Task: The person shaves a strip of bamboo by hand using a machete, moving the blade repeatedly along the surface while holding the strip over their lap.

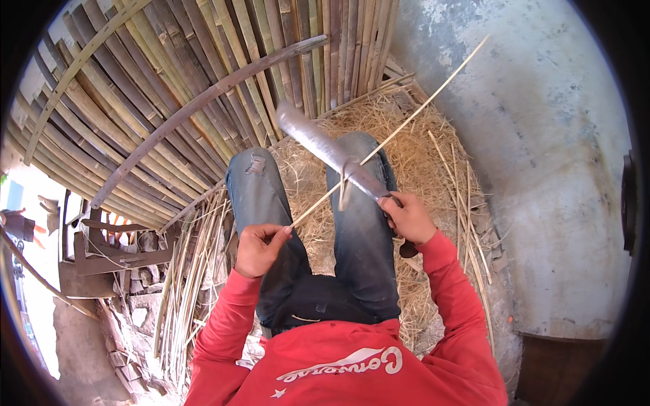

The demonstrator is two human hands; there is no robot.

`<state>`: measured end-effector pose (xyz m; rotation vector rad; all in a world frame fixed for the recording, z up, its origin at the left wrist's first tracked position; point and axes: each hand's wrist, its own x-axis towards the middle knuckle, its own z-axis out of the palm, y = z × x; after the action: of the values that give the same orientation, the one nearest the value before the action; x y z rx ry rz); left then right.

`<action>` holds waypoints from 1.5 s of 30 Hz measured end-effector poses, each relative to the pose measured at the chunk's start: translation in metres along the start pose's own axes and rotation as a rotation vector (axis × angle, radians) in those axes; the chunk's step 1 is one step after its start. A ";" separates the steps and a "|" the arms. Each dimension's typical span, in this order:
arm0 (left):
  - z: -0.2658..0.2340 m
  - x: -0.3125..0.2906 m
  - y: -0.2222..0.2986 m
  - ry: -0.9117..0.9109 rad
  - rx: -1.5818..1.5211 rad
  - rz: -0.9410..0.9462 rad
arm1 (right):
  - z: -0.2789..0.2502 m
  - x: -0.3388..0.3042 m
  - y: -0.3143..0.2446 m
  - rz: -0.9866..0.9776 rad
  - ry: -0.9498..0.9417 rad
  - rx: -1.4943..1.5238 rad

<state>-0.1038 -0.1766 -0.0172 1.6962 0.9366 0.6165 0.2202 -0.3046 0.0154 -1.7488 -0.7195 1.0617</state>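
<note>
Though apart, hands tight: left, pale strip; right, knife.

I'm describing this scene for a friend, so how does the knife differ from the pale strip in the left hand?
The knife is broad and silvery; the strip is thin and straw-coloured. The strip is longer than the knife. From the right hand, the knife slants up leftward; from the left hand, the strip slants up rightward. Both are handheld and cross in view.
</note>
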 end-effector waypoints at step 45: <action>0.042 -0.032 -0.004 -0.023 -0.107 -0.043 | 0.006 0.003 -0.022 -0.425 0.271 0.057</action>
<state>-0.0898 -0.2251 -0.0325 1.5807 0.9062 0.6071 0.2159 -0.2916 0.0333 -1.5585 -0.8309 0.5401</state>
